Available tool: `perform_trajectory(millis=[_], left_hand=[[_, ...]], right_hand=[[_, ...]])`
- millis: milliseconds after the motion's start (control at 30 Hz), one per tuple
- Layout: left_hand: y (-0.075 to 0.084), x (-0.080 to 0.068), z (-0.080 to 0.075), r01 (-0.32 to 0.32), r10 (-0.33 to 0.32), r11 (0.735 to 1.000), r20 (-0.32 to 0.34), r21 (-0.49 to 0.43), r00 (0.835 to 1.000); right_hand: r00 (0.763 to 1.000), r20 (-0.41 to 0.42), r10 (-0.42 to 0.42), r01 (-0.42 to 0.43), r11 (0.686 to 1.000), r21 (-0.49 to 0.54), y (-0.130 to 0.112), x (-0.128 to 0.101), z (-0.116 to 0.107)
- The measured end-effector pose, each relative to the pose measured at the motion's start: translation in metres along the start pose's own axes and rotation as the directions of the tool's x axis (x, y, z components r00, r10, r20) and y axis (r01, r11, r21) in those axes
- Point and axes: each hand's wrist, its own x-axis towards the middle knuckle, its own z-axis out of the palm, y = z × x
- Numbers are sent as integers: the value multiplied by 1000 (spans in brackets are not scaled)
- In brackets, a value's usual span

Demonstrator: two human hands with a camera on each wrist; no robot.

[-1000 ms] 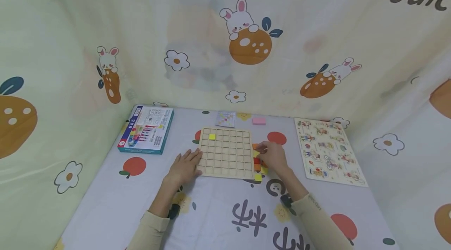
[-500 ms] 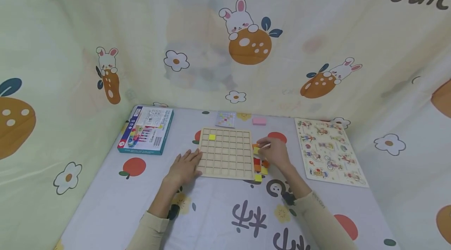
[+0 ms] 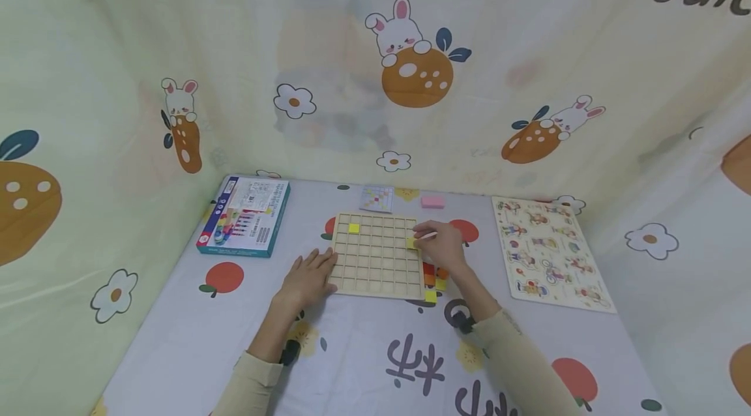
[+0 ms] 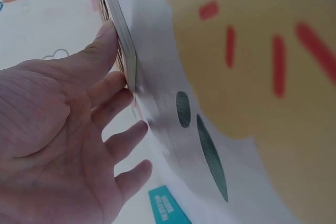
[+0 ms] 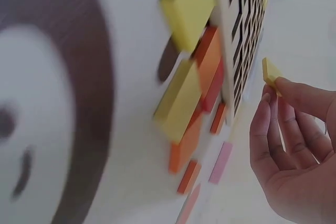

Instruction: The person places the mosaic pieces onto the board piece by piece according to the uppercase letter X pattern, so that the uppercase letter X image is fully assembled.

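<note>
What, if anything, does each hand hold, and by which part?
The right hand pinches a yellow tile by one edge; the left hand only touches the board.

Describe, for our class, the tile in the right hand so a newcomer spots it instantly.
Find the gridded wooden board. At its right side in the head view, the right hand pinches a small yellow tile. Unlike the grid's yellow tile and the loose yellow tiles alongside, this one is held.

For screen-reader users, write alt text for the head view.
A person's right hand pinches a yellow tile near the right edge of a gridded board, while the left hand touches its left edge. Another yellow tile sits in the grid's upper left; loose coloured tiles lie beside the right edge.
</note>
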Motion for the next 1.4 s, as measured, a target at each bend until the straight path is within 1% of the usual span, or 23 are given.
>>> perform_trajectory(millis=[100,200,300,433,733,1033,1233,1400], left_hand=[[0,0,0,3,-3,1000,-2,-1,1000],[0,-1,0,5,-5,1000,-3,-5,1000],[1,-1,0,5,-5,1000,-5,-11,1000],[1,-1,0,2,-2,1000,-7,-14,1000],[0,1,3,7,-7,1000,-18,2,1000],[1,0,0,4,-4,1000,-15,-10,1000],[1,-1,-1,9,-9,1000,-1,-13,1000],[1,-1,-1,11,-11,1000,-3,-3,1000]], right_hand=[[1000,6,-25,25,1000,13,-7,4,7],[998,24,-51,50,997,53,-13,7,14],[997,52,-60,53,992,115,-17,10,21],[995,83,-62,49,988,147,-23,15,31],[988,138,-66,47,990,136,-35,29,52],[983,167,-69,47,990,135,-43,35,70],[982,163,-91,72,990,120,-46,38,79],[978,176,-114,99,991,94,-47,41,85]])
